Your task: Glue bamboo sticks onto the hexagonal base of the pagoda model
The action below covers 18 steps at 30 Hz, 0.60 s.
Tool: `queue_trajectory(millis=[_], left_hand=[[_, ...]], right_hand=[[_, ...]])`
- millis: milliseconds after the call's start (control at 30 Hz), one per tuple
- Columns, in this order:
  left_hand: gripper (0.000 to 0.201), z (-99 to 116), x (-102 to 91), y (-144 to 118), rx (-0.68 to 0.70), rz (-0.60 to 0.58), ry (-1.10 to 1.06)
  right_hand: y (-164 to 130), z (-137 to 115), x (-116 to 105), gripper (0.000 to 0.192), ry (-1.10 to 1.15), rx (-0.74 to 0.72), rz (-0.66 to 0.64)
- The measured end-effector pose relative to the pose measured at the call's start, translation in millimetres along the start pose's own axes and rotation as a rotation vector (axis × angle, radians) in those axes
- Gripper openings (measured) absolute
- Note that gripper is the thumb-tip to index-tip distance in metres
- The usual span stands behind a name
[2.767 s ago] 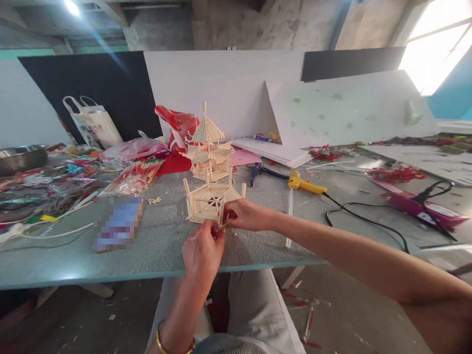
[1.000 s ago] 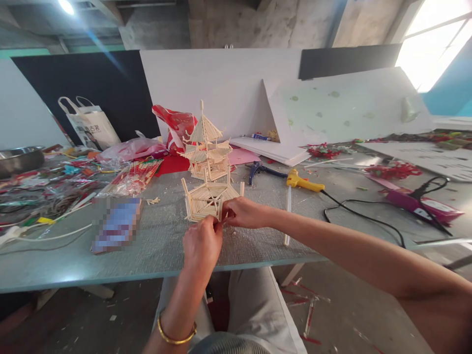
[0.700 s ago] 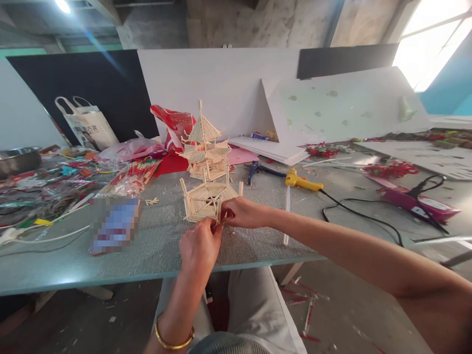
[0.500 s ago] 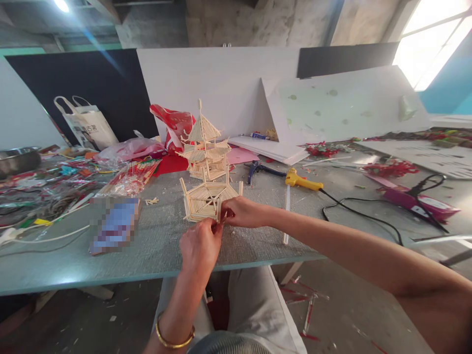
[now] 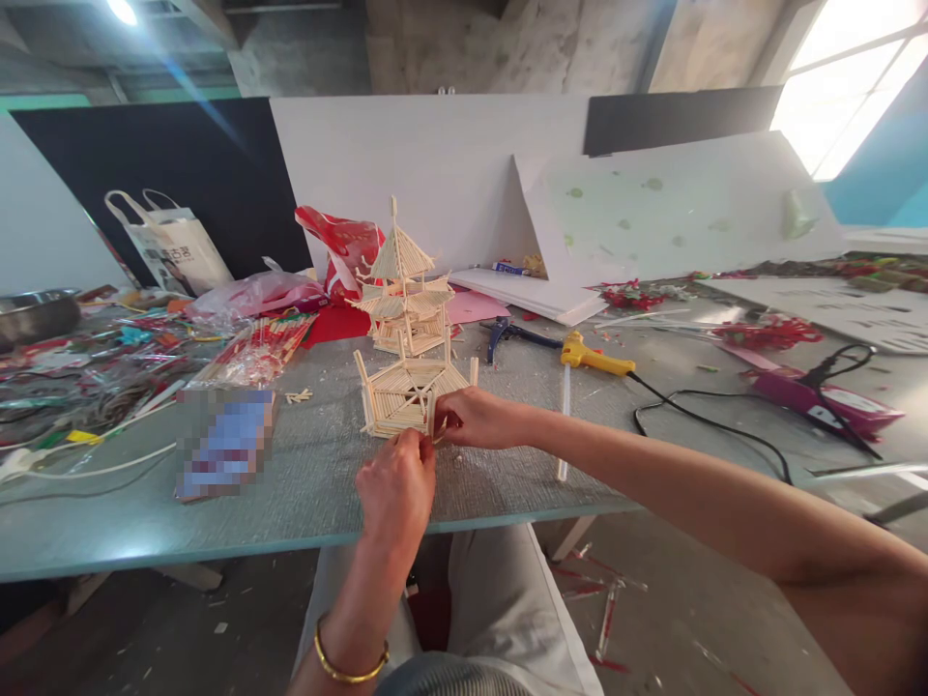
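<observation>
A six-sided frame of pale wooden sticks (image 5: 395, 416) stands on the table near me, with short posts rising at its corners. My left hand (image 5: 397, 478) is closed at its near wall, the fingertips hidden behind the knuckles. At the near right corner post, my right hand (image 5: 478, 418) has its fingers pinched against the frame. The two hands almost meet there. Whatever small piece lies between the left fingers cannot be made out. Just behind the frame rises a tiered stick pagoda (image 5: 406, 290) with a pointed roof.
A yellow and blue glue gun (image 5: 594, 358) lies to the right, a clear glue stick (image 5: 564, 435) below it and its black cord trailing rightward. To the left are a blurred-out phone-like object (image 5: 228, 445), scattered stick bits (image 5: 299, 396) and plastic-wrapped craft materials (image 5: 253, 348). A purple device (image 5: 833, 401) lies far right.
My left hand has shifted slightly, its knuckles turning up and over toward the frame's near corner. The right hand and the stick frame look the same.
</observation>
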<state>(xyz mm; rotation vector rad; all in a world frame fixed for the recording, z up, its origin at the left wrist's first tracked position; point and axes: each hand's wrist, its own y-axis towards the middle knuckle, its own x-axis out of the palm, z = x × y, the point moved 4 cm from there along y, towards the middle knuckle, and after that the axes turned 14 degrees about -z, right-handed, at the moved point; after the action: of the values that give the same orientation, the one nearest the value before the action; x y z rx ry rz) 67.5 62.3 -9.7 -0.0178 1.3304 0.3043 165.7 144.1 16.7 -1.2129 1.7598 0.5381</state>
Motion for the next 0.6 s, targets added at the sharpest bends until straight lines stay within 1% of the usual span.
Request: queue_trajectory(millis=[167,367,600], left_hand=[[0.022,-0.6,0.4,0.2,-0.001,0.005,0.007],[0.022,-3.2,-0.6,0.8,-0.013,-0.034,-0.021],[0.017,-5.4,-3.4,-1.3,-0.006,-0.071,-0.073]], right_hand=[[0.4,-1.0,-0.6,0.021,-0.019,-0.001,-0.01],[1.1,0.6,0.5,0.021,-0.011,-0.04,-0.011],[-1.1,-2.0,-0.9,0.02,0.005,-0.034,-0.005]])
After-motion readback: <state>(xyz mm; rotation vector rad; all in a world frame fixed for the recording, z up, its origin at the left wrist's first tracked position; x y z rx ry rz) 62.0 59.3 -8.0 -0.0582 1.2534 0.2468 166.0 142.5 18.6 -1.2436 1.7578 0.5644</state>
